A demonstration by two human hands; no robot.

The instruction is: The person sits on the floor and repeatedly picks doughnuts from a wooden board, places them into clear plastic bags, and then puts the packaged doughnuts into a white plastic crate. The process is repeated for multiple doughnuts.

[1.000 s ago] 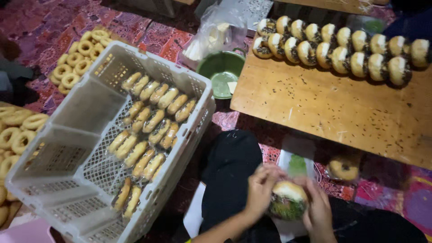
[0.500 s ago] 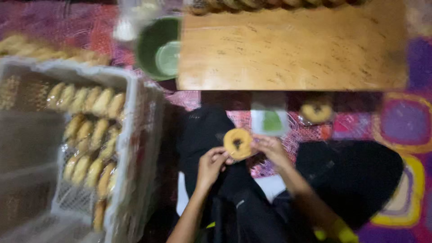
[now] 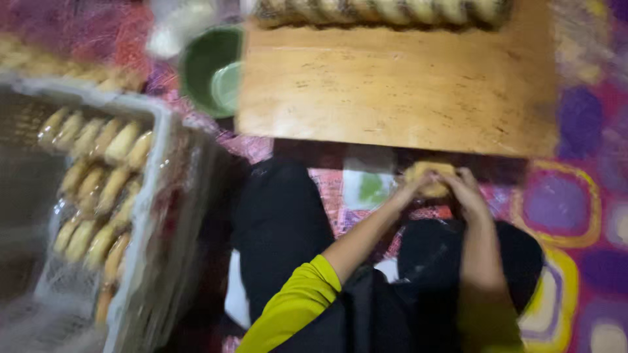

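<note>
The picture is blurry. Nearest is the person's lap in black trousers (image 3: 281, 229), with a yellow-green sleeve (image 3: 294, 307) on the left arm. Just past the knees, the left hand (image 3: 412, 186) and the right hand (image 3: 468, 189) meet around a round golden-brown doughnut (image 3: 428, 180). Fingers of both hands curl over it and grip it, just in front of the low wooden table (image 3: 399, 91). To the left stands a grey plastic crate (image 3: 154, 196) with rows of pale doughnuts (image 3: 98, 183). Farther off sits a green round bowl (image 3: 203, 68). A row of dark-topped doughnuts (image 3: 379, 12) lines the table's far edge.
</note>
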